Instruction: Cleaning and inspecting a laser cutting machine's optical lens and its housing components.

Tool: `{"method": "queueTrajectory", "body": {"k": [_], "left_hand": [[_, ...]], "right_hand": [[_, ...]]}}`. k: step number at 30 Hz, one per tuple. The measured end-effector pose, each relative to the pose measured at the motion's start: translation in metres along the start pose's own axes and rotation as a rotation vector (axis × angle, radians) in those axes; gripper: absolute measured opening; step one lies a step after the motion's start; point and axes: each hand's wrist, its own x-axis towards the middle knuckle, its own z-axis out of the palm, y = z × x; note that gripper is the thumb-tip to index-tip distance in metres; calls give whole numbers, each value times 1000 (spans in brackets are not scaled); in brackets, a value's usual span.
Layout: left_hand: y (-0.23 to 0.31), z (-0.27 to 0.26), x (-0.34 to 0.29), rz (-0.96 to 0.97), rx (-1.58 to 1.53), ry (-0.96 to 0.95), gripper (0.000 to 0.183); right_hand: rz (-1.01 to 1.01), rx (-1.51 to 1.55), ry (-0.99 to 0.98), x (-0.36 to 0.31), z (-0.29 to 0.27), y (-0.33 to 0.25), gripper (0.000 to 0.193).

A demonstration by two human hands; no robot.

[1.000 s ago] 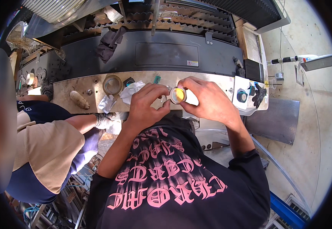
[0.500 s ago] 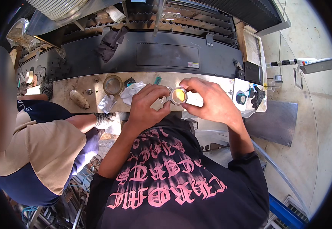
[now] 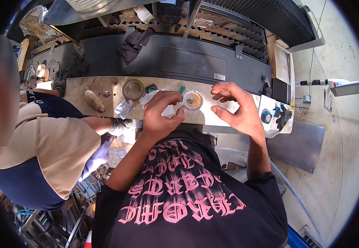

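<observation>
My left hand [image 3: 161, 113] grips the left edge of a small round lens [image 3: 194, 100] between finger and thumb. A pale, shiny metal ring surrounds the lens, and its centre looks amber. It hangs above the bright front strip of the worktop [image 3: 76, 97]. My right hand [image 3: 239, 109] is apart from the lens, to its right, with fingers curved and spread and nothing in them. Just behind the lens lies a small green piece [image 3: 181, 89]. A crumpled white wipe [image 3: 124, 109] and a roll of tape [image 3: 133, 89] lie to the left of my left hand.
Along the back runs a dark machine panel [image 3: 121, 74] with a dark cloth [image 3: 135, 45] draped on it. A co-worker [image 3: 59, 153] stands close on my left. Black gloves [image 3: 284, 117] and a teal-and-black round item [image 3: 266, 116] lie at the right end.
My right hand has let go of the lens and moved off to the right, its fingers opening. The lens stays at my left hand and shows a different face. The view has shifted slightly.
</observation>
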Motion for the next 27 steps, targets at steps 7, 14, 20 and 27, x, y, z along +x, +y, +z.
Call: {"method": "queueTrajectory", "body": {"k": [7, 14, 20, 27], "left_hand": [[-26, -31, -8, -7, 70, 220, 25], [-32, -62, -30, -38, 78, 361, 24], [-33, -75, -77, -220, 110, 479, 23], [-28, -83, -110, -274, 149, 546, 24]], "right_hand": [[144, 79, 31, 13, 22, 44, 32], [162, -287, -102, 35, 120, 140, 29], [135, -313, -137, 57, 196, 177, 35], [165, -392, -77, 86, 230, 170, 40]]}}
